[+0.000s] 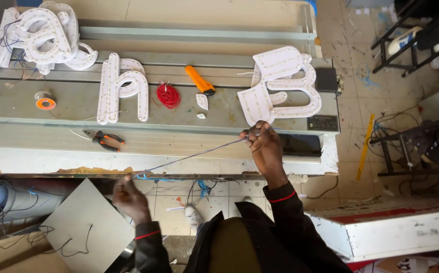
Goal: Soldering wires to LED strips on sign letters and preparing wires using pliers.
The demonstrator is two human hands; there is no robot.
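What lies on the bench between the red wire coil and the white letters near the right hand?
An orange utility knife and two small white scraps, in the head view.

Bare tabletop point(219, 139) strip along the near edge, blocked only by pliers point(104, 139) on the left. Behind: white letter shapes point(123, 88), red wire coil point(168, 95), orange knife point(200, 81) crowd it. Taut wire point(189, 157) crosses the front gap.

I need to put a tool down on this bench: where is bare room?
Bare bench lies left of the orange solder spool, and along the front strip between the pliers and the right hand. It is crowded around the white letter shapes, red wire coil and orange knife.
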